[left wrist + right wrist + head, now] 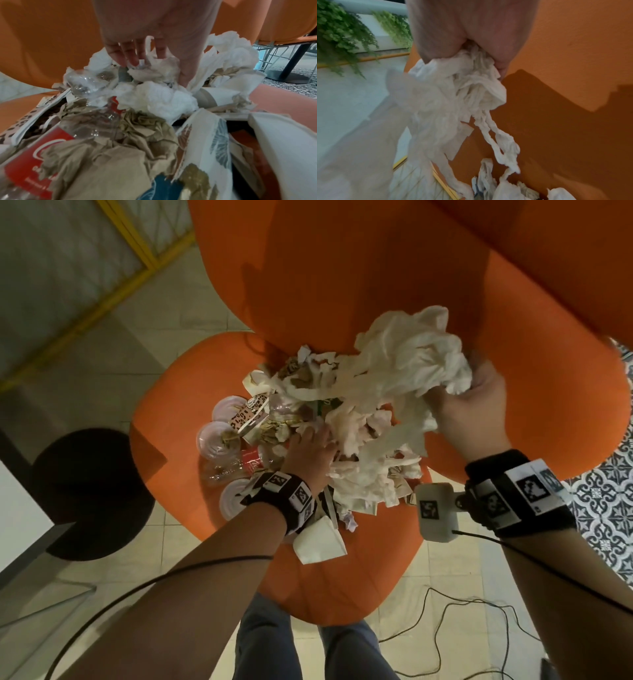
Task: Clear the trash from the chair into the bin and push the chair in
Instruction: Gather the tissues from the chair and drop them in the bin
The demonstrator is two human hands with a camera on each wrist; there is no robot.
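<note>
A heap of trash lies on the seat of an orange chair: crumpled white tissue, brown paper, printed wrappers, plastic cups and a clear bottle with a red label. My right hand grips a big wad of white tissue lifted above the heap, with strands trailing down to it. My left hand digs into the middle of the heap. Its fingers and thumb pinch crumpled tissue. A round black bin stands left of the chair.
A folded white napkin lies at the seat's front edge. Black cables trail over the tiled floor in front of the chair. Patterned tiles are on the right. A glass tabletop is at the lower left. Green plants hang beyond the chair.
</note>
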